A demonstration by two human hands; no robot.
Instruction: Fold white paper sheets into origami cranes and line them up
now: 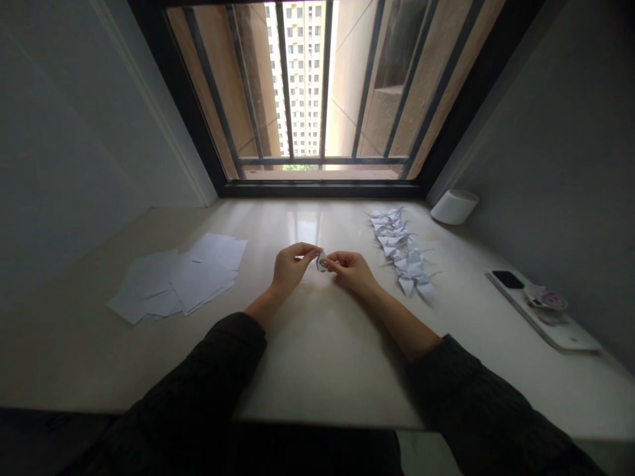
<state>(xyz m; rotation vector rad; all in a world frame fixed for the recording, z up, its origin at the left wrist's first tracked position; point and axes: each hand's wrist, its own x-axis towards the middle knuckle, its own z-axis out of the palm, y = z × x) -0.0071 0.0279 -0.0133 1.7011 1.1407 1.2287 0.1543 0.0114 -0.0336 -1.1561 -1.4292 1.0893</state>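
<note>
Between my two hands is a small folded piece of white paper [321, 260], held just above the pale countertop [317, 357]. My left hand [294, 266] pinches its upper left side between thumb and fingertips. From the right, my right hand [353, 270] grips the same paper with thumb and forefinger, its other fingers curled. Fingers cover part of the paper, so its exact folded shape is hard to make out. Off to the right, folded white paper cranes [397, 248] stand close together in rows. On the left lie loose stacks of white paper sheets [203, 271].
A phone [540, 311] with a round grip on its back lies at the right by the wall. Behind the cranes, a white cup-like object [454, 206] sits in the corner. A barred window [322, 190] borders the counter's far edge.
</note>
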